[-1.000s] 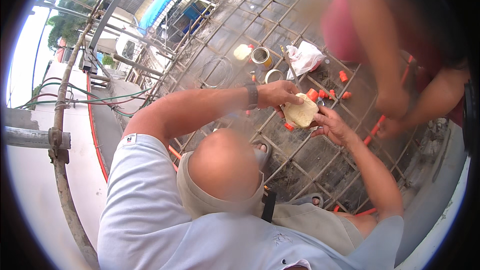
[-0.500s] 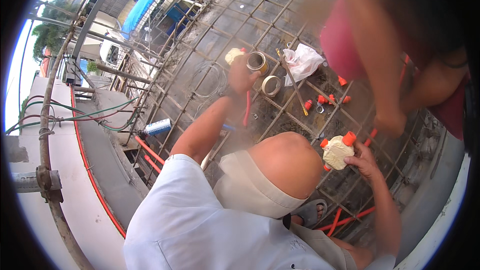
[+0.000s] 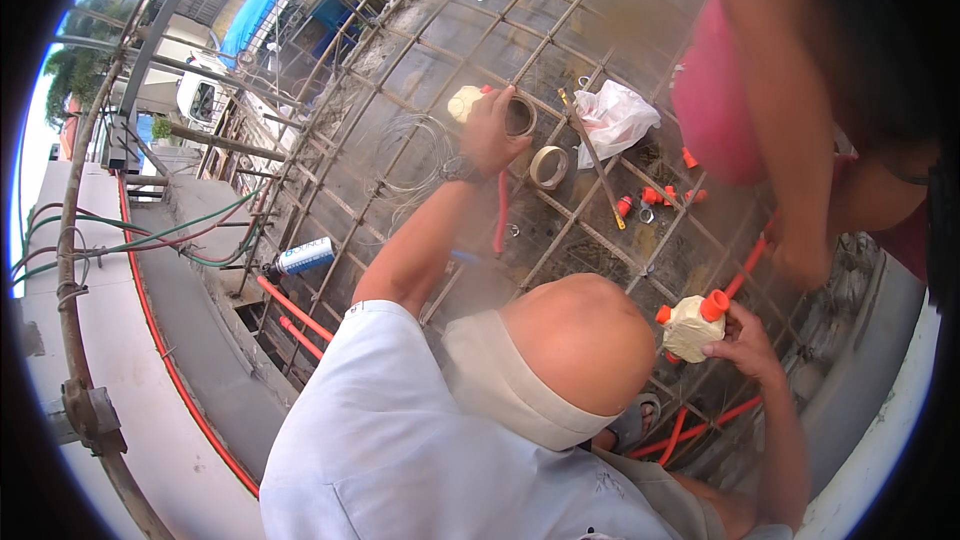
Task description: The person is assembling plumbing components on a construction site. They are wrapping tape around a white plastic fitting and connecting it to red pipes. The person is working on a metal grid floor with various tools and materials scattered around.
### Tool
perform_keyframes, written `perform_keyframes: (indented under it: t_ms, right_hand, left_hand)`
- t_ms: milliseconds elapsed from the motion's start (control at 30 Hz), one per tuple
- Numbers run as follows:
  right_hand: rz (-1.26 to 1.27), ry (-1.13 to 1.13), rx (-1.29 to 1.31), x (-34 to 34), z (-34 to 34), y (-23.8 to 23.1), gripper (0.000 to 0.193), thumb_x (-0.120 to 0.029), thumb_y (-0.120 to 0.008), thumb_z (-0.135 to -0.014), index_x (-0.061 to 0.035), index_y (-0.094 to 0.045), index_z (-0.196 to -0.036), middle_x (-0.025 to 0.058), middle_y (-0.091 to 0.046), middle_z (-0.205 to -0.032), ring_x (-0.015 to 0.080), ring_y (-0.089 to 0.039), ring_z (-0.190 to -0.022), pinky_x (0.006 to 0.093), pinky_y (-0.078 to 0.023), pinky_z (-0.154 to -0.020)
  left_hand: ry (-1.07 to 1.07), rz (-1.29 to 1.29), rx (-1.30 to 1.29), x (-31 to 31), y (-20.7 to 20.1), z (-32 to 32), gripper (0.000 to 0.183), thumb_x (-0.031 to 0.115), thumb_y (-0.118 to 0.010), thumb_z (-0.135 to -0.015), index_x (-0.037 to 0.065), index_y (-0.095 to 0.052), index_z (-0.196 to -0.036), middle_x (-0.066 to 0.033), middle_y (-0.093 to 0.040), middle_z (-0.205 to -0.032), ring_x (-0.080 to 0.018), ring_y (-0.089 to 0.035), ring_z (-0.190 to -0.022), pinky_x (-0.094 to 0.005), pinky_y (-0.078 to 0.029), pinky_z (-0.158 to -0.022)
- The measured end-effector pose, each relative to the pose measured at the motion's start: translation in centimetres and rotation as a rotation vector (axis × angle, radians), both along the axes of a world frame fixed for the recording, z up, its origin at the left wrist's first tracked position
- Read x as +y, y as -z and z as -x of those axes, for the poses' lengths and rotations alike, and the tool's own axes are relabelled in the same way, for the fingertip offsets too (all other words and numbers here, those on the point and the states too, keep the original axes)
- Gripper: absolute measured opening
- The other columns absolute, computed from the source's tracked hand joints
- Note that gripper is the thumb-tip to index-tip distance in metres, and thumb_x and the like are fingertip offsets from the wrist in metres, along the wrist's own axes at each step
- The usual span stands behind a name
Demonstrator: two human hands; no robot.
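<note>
My right hand [image 3: 745, 342] grips a junction box [image 3: 692, 330] covered in cream tape, with orange pipe stubs sticking out of it. At the far side, my left hand [image 3: 490, 136] closes around the left side of a brown tape roll [image 3: 521, 116], its fingers partly hidden. Beside those fingers, another cream-taped box [image 3: 465, 103] with orange stubs lies on the steel mesh. A second tape roll [image 3: 549, 168], lighter in colour, stands just right of my left hand.
Rebar mesh [image 3: 560, 202] covers the work area. A hacksaw blade [image 3: 594, 162], a white plastic bag [image 3: 613, 124] and several orange fittings [image 3: 650, 197] lie beyond my knee. A co-worker's arm [image 3: 785, 120] reaches down at right. A blue-and-white can [image 3: 304, 256] lies left, near orange pipes [image 3: 295, 308].
My left fingers have come up around the tape roll. The box in my right hand has tilted slightly, and the whole view has shifted a little.
</note>
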State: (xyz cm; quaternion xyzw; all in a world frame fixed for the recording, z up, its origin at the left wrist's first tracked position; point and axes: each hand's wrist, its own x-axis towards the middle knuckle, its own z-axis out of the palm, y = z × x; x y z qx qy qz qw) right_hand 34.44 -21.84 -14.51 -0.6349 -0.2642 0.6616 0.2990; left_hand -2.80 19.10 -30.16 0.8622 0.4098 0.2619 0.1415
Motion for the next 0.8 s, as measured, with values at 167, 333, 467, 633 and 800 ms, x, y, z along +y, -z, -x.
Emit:
perform_keyframes:
  t_ms: [167,333,467,633,800]
  right_hand:
    - [-0.012,0.025,0.047,-1.1,-0.9,-0.3,0.087,0.002,-0.089,-0.074,-0.0011,-0.054,-0.153,0.0091,-0.068,-0.139,0.0217,-0.067,-0.126,0.0407,-0.054,-0.110]
    - [0.059,-0.043,0.008,-2.6,-2.5,1.6,0.087,-0.002,-0.089,-0.075,-0.0022,-0.054,-0.154,0.0088,-0.069,-0.138,0.0210,-0.067,-0.127,0.0394,-0.054,-0.110]
    - [0.041,-0.119,-0.002,-3.7,-3.3,3.1,0.086,-0.003,-0.088,-0.076,-0.0038,-0.054,-0.155,0.0090,-0.070,-0.139,0.0213,-0.067,-0.128,0.0388,-0.054,-0.110]
    - [0.085,-0.069,0.106,-5.9,-3.3,3.8,0.084,0.000,-0.087,-0.077,-0.0033,-0.054,-0.154,0.0105,-0.069,-0.142,0.0219,-0.065,-0.130,0.0404,-0.051,-0.113]
    - [0.122,-0.187,0.149,-8.1,-2.3,5.1,0.075,0.004,-0.086,-0.082,-0.0021,-0.055,-0.150,0.0093,-0.068,-0.142,0.0196,-0.064,-0.130,0.0376,-0.051,-0.113]
  left_hand:
    - [0.088,-0.052,-0.060,-5.7,-5.9,1.6,0.104,0.026,-0.097,-0.071,0.009,-0.045,-0.159,-0.0204,-0.056,-0.149,-0.0414,-0.057,-0.137,-0.0510,-0.050,-0.113]
    - [0.401,0.230,-0.068,-12.8,-8.2,0.2,0.109,0.025,-0.101,-0.066,0.010,-0.046,-0.159,-0.0194,-0.057,-0.147,-0.0412,-0.059,-0.134,-0.0488,-0.053,-0.110]
    - [0.607,0.355,0.006,-17.3,-6.5,-1.4,0.108,0.029,-0.100,-0.068,0.010,-0.045,-0.159,-0.0193,-0.057,-0.146,-0.0419,-0.059,-0.130,-0.0492,-0.053,-0.108]
    - [0.812,0.286,0.190,-19.6,-2.0,-3.4,0.110,0.032,-0.098,-0.070,0.011,-0.040,-0.161,-0.0201,-0.056,-0.145,-0.0413,-0.060,-0.124,-0.0507,-0.052,-0.104]
    - [0.806,0.220,0.212,-20.6,0.1,-3.6,0.106,0.034,-0.097,-0.073,0.012,-0.042,-0.160,-0.0201,-0.054,-0.146,-0.0411,-0.057,-0.127,-0.0533,-0.049,-0.105]
